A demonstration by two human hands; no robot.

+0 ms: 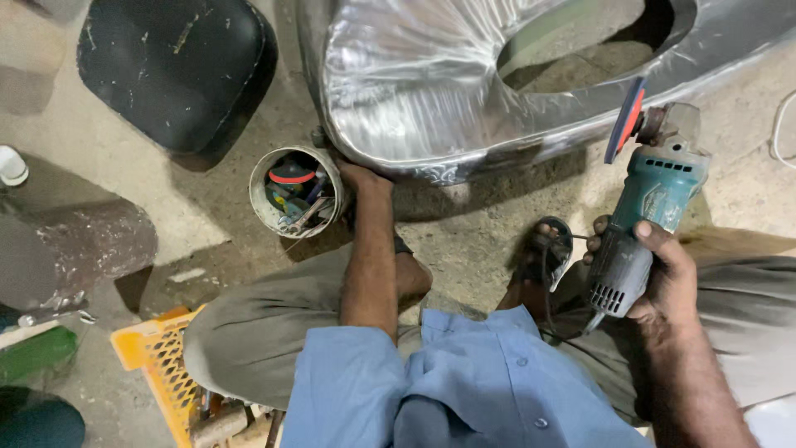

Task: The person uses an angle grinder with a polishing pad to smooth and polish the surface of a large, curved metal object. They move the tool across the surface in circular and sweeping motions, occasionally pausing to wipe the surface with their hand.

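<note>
— Right hand (663,282)?
— Wrapped tight around the grinder (651,207), disc (626,120) up, just beside the metal sheet (414,83).
— Left hand (361,178)?
— Down at the sheet's lower edge, next to the tin (294,192) of tools on the floor (481,224). Fingers hidden; cannot tell how far closed, or whether gripping anything.

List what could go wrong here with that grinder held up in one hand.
1. The right hand alone holds the angle grinder; a one-handed grip may slip or kick.
2. The bare left hand rests at the rim of the shiny metal piece, possibly a sharp edge.
3. The sandalled foot lies near the grinder's cord.
</note>
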